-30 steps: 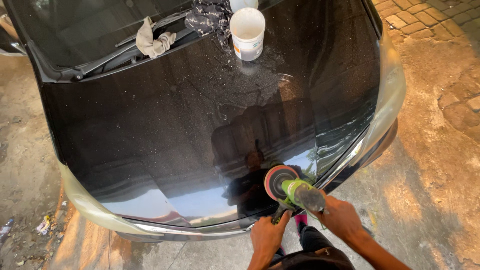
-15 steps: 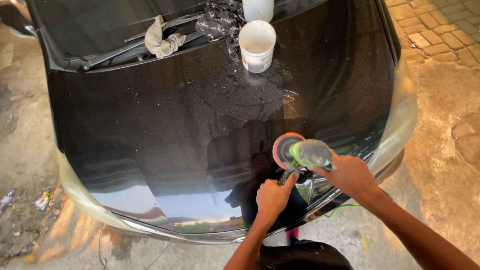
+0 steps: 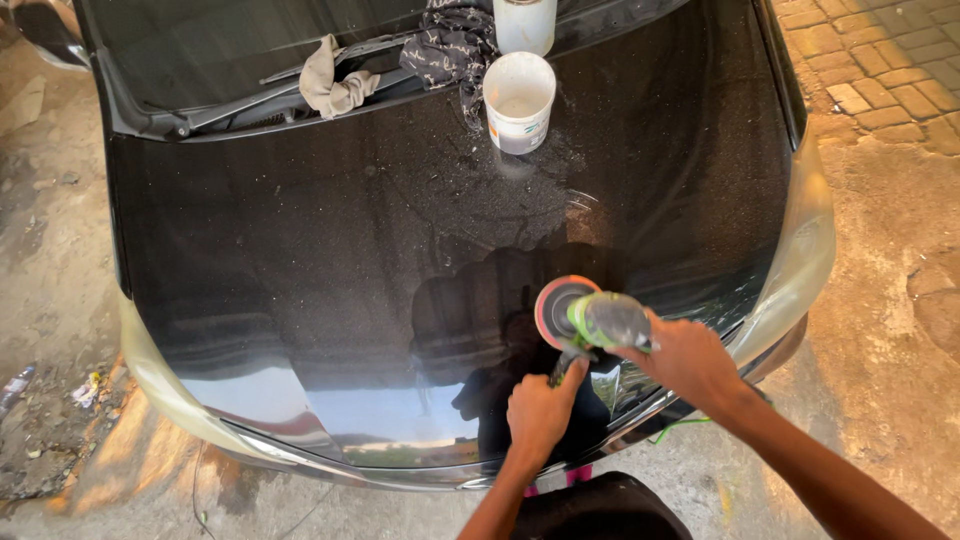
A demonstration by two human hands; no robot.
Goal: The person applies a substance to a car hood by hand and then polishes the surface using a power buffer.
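Daylight was warm and fairly bright, strongest on the paved ground [image 3: 880, 260] at right. The glossy black hood [image 3: 330, 250] mirrored pale sky near its front edge and the person's dark reflection. The polisher [image 3: 590, 318] showed slight motion blur; frame edges bowed mildly.

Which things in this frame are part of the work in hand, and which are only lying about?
In use:
- polisher, pad on the black hood
- right hand on the polisher body
- left hand on its side handle

Lying about:
- white bucket on the hood
- beige rag on the wipers
- dark patterned cloth
- litter on the ground
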